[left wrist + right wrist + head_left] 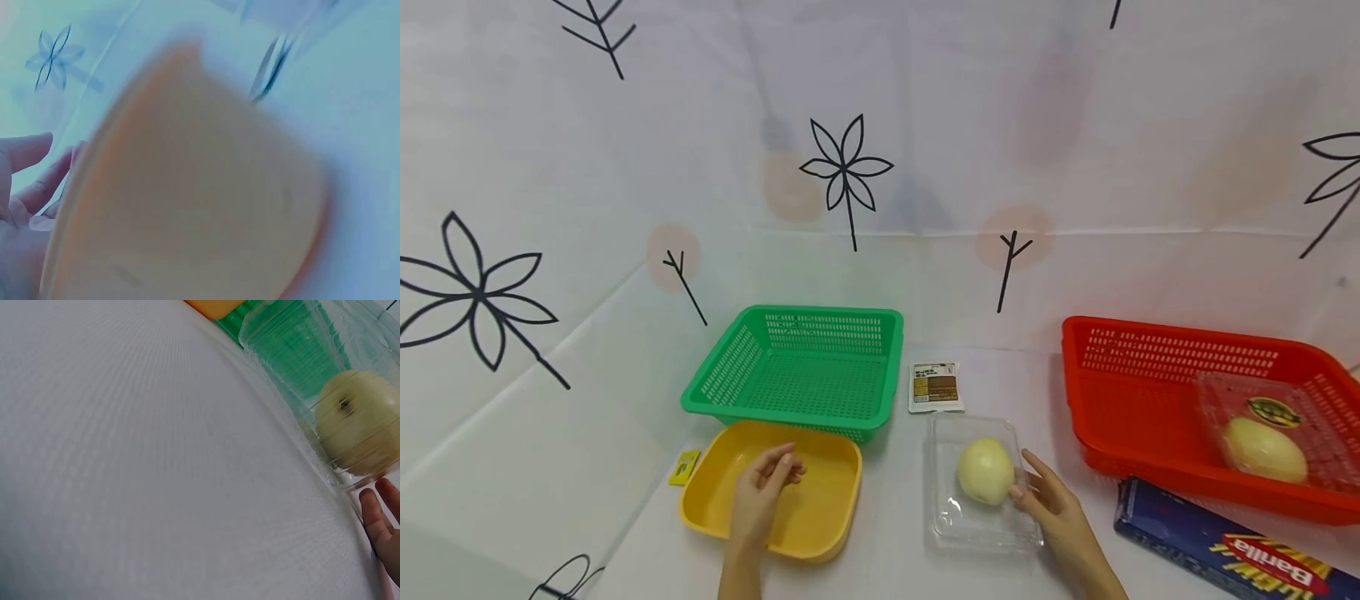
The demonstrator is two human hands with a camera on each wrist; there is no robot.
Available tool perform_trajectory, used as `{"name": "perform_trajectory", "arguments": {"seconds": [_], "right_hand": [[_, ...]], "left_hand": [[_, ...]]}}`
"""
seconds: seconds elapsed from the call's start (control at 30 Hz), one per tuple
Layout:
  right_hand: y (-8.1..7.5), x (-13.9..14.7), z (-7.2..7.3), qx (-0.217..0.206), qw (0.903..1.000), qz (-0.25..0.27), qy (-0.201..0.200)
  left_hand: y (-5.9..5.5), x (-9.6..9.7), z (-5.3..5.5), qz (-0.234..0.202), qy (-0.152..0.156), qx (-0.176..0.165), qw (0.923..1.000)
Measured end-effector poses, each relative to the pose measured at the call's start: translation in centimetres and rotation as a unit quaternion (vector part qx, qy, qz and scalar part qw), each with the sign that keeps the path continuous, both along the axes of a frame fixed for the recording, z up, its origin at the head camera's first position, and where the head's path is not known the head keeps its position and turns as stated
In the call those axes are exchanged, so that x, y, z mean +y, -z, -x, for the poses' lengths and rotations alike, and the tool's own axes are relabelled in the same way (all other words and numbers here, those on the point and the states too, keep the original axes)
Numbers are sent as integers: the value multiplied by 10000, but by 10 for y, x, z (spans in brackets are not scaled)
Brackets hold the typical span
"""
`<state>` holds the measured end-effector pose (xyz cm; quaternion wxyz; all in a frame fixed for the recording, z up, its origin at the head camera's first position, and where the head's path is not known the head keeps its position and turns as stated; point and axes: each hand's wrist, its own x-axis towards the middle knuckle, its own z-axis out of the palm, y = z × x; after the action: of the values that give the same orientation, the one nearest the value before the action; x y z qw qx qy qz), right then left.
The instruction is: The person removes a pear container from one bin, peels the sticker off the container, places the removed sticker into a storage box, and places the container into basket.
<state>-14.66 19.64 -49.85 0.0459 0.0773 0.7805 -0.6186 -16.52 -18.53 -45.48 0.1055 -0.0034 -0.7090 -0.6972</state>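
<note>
A staged set-up is suggested; a white table is backed by a flower-printed sheet; the room type cannot be told.

2 hands, 2 slotted baskets, 1 yellow tub, 2 clear plastic containers, 2 yellowish round produce pieces, 1 Barilla pasta box, 1 printed sachet and 1 small yellow packet are showing.

Container between basin and pasta box, packet behind
</note>
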Motion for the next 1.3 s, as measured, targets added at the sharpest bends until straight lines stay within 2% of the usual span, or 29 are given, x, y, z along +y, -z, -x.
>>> {"name": "perform_trajectory", "arguments": {"seconds": [0.1,0.17,0.27,0.37,0.5,0.67,0.8,1.0,1.1,1.3], "right_hand": [[-1,0,0,33,10000,-31,-15],[-1,0,0,20,10000,-73,-38],[-1,0,-1,5,9999,-122,-64],[-2,0,-1,4,9999,-105,-61],[-2,-1,-1,3,9999,-107,-49],[-2,-1,-2,51,9998,-180,-28],[-2,-2,-2,208,9998,-79,-6],[-1,-4,-3,311,9995,-66,9],[-1,-6,-4,468,9989,-89,33],[3,-8,-6,1068,9936,-376,-45]], "left_hand": [[0,24,-2,-105,547,231,9982],[0,39,-3,-86,903,271,9955],[0,59,-3,-186,1326,193,9908],[1,75,-3,-294,1609,38,9865],[2,93,-1,-65,1780,111,9839],[4,111,-2,551,1925,280,9793],[9,123,-7,895,2109,53,9734],[18,135,-15,1118,2385,-376,9639],[20,137,-16,1219,2348,-411,9635],[24,136,-17,1273,2237,-516,9649]]}}
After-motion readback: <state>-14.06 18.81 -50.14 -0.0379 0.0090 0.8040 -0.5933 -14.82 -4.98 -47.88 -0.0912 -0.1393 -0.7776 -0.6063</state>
